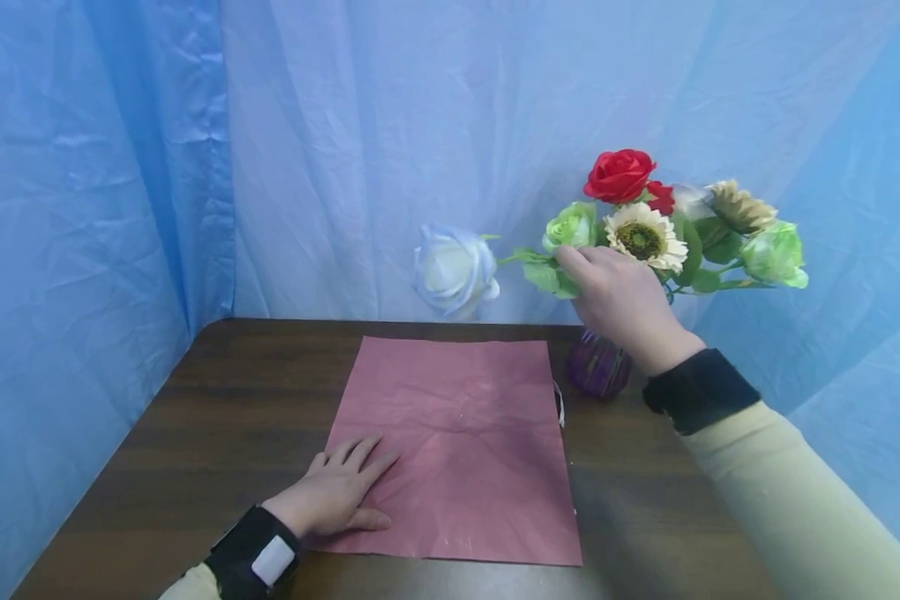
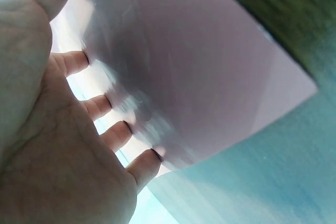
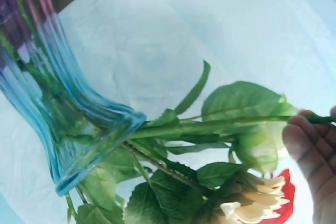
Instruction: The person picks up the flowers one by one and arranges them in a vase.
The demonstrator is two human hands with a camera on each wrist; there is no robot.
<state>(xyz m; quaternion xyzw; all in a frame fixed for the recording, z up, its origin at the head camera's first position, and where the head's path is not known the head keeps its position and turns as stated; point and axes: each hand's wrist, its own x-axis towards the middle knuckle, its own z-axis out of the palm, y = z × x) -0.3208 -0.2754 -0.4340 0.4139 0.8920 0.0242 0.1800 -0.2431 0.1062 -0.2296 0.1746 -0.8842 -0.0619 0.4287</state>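
My left hand [image 1: 339, 492] rests with spread fingers on the left front part of a pink paper sheet [image 1: 457, 433]. In the left wrist view its fingertips [image 2: 118, 136] touch the sheet. At the back right, my right hand [image 1: 621, 300] pinches the green stem [image 3: 210, 125] of a pale blue-white rose [image 1: 456, 268], whose bloom sticks out to the left. In the right wrist view that stem still runs down into a ribbed glass vase [image 3: 79, 98], blue at the rim and purple below. The hand and flowers hide much of the vase in the head view.
Around the right hand, the vase also holds a red rose [image 1: 619, 175], green roses [image 1: 774, 254] and cream sunflowers [image 1: 639, 237]. The sheet lies on a dark wooden table [image 1: 217, 433]. Blue curtains [image 1: 390, 150] hang behind and at both sides.
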